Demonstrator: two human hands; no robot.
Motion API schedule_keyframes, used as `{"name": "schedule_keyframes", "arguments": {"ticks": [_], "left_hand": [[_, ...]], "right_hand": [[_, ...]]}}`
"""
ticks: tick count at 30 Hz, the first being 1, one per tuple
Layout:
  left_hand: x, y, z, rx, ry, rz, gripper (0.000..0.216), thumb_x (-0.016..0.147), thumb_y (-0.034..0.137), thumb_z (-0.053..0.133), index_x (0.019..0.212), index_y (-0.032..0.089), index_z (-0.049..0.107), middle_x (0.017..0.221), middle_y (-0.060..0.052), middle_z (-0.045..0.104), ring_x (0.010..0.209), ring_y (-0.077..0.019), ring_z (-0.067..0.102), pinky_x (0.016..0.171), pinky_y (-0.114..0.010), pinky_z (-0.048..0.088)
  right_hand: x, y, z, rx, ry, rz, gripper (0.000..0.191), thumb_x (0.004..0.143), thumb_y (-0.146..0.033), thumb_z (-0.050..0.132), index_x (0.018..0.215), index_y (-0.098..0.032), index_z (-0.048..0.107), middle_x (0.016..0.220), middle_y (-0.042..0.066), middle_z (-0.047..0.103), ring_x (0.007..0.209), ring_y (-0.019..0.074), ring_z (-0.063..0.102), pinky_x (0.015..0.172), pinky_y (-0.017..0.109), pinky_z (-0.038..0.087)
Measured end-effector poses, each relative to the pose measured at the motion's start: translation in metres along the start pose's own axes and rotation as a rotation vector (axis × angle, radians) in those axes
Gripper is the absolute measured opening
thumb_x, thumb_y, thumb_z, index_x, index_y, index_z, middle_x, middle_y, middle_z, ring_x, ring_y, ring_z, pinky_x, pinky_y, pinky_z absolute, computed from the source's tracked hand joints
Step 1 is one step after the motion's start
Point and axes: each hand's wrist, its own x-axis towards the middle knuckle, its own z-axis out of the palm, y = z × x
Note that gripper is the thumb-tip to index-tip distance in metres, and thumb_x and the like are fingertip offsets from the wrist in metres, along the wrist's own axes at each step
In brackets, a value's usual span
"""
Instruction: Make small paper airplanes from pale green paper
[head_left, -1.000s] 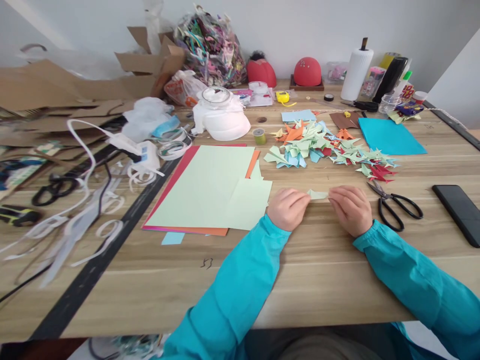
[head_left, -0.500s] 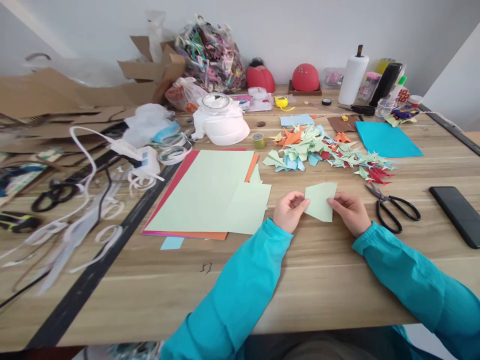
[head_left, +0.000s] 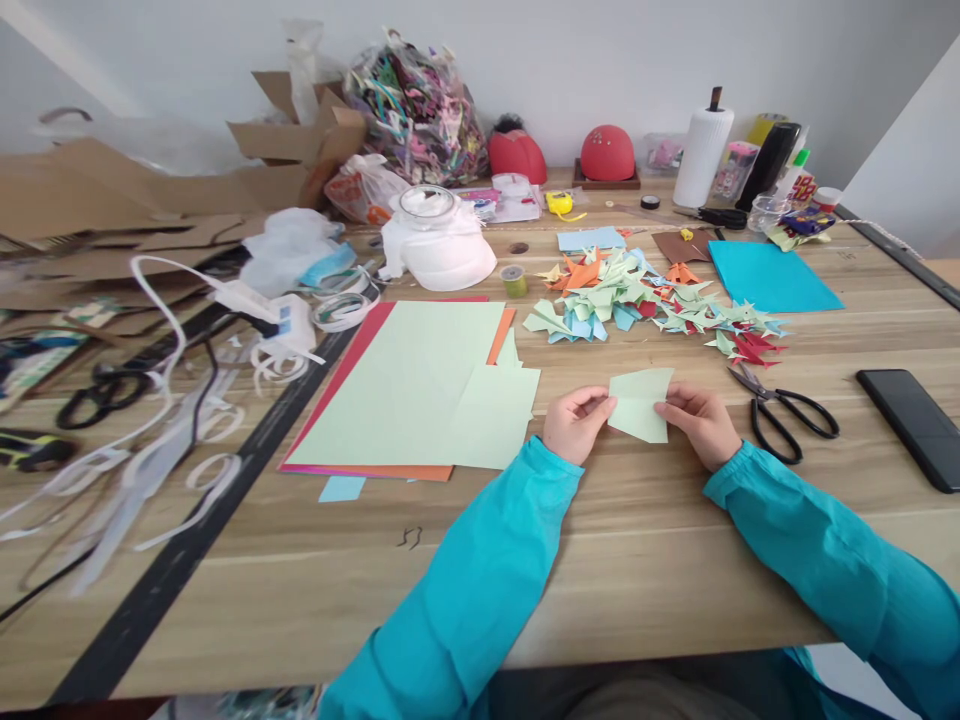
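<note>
A small pale green paper square (head_left: pixel 640 404) is held up just above the wooden table (head_left: pixel 637 560). My left hand (head_left: pixel 574 424) pinches its left edge and my right hand (head_left: pixel 701 423) pinches its right edge. Both arms wear teal sleeves. To the left lies a stack of large sheets (head_left: pixel 409 385), pale green on top with red and orange below. Beyond my hands a heap of folded paper shapes (head_left: pixel 645 305) in green, blue, orange and red spreads across the table.
Black scissors (head_left: pixel 787 410) lie right of my right hand, a black phone (head_left: pixel 911 425) further right. A teal sheet (head_left: pixel 769 275), a paper towel roll (head_left: pixel 701 155), a white pot (head_left: pixel 437 240), cardboard (head_left: pixel 112 190) and white strips (head_left: pixel 165 420) fill the back and left.
The green paper, pressed flat and folded narrow on the table a second ago, has been opened out and lifted into a square between both hands. Since half a second ago it barely moved.
</note>
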Motion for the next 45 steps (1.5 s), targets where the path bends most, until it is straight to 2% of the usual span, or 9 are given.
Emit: {"name": "schedule_keyframes", "arguments": {"ticks": [5, 11, 18, 22, 27, 35, 38, 41, 45], "left_hand": [[-0.001, -0.003, 0.001, -0.035, -0.007, -0.011, 0.033, 0.051, 0.034, 0.077, 0.077, 0.013, 0.070, 0.074, -0.004, 0.068, 0.059, -0.0141, 0.061, 0.051, -0.028, 0.056], [-0.002, -0.005, 0.001, -0.101, -0.061, -0.058, 0.035, 0.052, 0.033, 0.078, 0.080, 0.013, 0.071, 0.075, -0.004, 0.069, 0.059, -0.0151, 0.062, 0.054, -0.032, 0.057], [-0.003, -0.005, 0.001, -0.145, -0.136, -0.093, 0.046, 0.051, 0.034, 0.079, 0.089, 0.012, 0.069, 0.080, -0.007, 0.070, 0.060, -0.0170, 0.064, 0.056, -0.035, 0.058], [-0.003, -0.005, 0.000, -0.125, -0.116, -0.090, 0.036, 0.054, 0.033, 0.076, 0.083, 0.013, 0.071, 0.079, -0.006, 0.069, 0.062, -0.0163, 0.063, 0.055, -0.032, 0.057], [-0.004, 0.000, -0.001, -0.168, -0.214, -0.092, 0.025, 0.061, 0.028, 0.069, 0.081, 0.013, 0.072, 0.079, -0.007, 0.070, 0.070, -0.0201, 0.065, 0.061, -0.034, 0.057], [-0.008, 0.003, 0.002, -0.044, -0.345, 0.094, 0.043, 0.052, 0.019, 0.078, 0.093, 0.013, 0.069, 0.105, -0.012, 0.061, 0.089, -0.0208, 0.062, 0.078, -0.032, 0.054], [-0.010, 0.004, 0.004, 0.022, -0.366, 0.111, 0.035, 0.058, 0.028, 0.077, 0.088, 0.013, 0.070, 0.102, -0.011, 0.062, 0.087, -0.0204, 0.062, 0.076, -0.032, 0.054], [-0.010, 0.005, 0.004, 0.042, -0.330, 0.100, 0.029, 0.064, 0.036, 0.071, 0.083, 0.014, 0.071, 0.093, -0.008, 0.065, 0.073, -0.0173, 0.063, 0.065, -0.031, 0.056], [-0.008, 0.007, 0.002, 0.079, -0.247, 0.069, 0.027, 0.067, 0.039, 0.069, 0.073, 0.013, 0.070, 0.070, -0.005, 0.066, 0.060, -0.0154, 0.063, 0.063, -0.030, 0.056]], "right_hand": [[0.001, 0.006, -0.004, 0.013, 0.049, -0.008, 0.014, 0.066, -0.030, 0.070, 0.063, -0.018, 0.063, 0.053, -0.004, 0.056, 0.050, 0.0082, 0.048, 0.049, 0.021, 0.037], [0.003, 0.010, -0.006, 0.084, 0.102, 0.027, 0.011, 0.062, -0.026, 0.071, 0.069, -0.019, 0.066, 0.057, -0.003, 0.058, 0.048, 0.0090, 0.046, 0.045, 0.022, 0.032], [0.003, 0.008, -0.005, 0.170, 0.091, 0.035, 0.014, 0.060, -0.023, 0.072, 0.074, -0.020, 0.070, 0.060, -0.002, 0.062, 0.049, 0.0098, 0.050, 0.046, 0.022, 0.037], [0.003, 0.009, -0.007, 0.093, 0.122, 0.023, 0.016, 0.059, -0.023, 0.071, 0.075, -0.021, 0.072, 0.064, 0.000, 0.067, 0.054, 0.0115, 0.055, 0.048, 0.022, 0.039], [0.002, 0.005, -0.006, 0.122, 0.126, 0.078, 0.012, 0.057, -0.024, 0.069, 0.069, -0.020, 0.073, 0.067, 0.003, 0.070, 0.062, 0.0161, 0.061, 0.058, 0.027, 0.047], [0.003, 0.003, -0.006, 0.104, 0.115, 0.099, 0.010, 0.057, -0.021, 0.070, 0.067, -0.018, 0.071, 0.058, 0.000, 0.066, 0.052, 0.0120, 0.056, 0.050, 0.023, 0.041], [0.003, 0.006, -0.009, 0.075, 0.050, 0.057, 0.010, 0.061, -0.022, 0.070, 0.070, -0.018, 0.071, 0.059, -0.001, 0.066, 0.054, 0.0124, 0.057, 0.054, 0.024, 0.044], [0.001, 0.006, -0.009, 0.053, -0.037, 0.015, 0.013, 0.066, -0.028, 0.068, 0.072, -0.017, 0.070, 0.060, 0.001, 0.065, 0.053, 0.0134, 0.058, 0.056, 0.026, 0.046], [-0.002, 0.003, -0.006, 0.012, -0.103, -0.013, 0.042, 0.078, -0.053, 0.052, 0.073, -0.015, 0.068, 0.066, 0.006, 0.067, 0.057, 0.0156, 0.059, 0.057, 0.029, 0.047]]}}
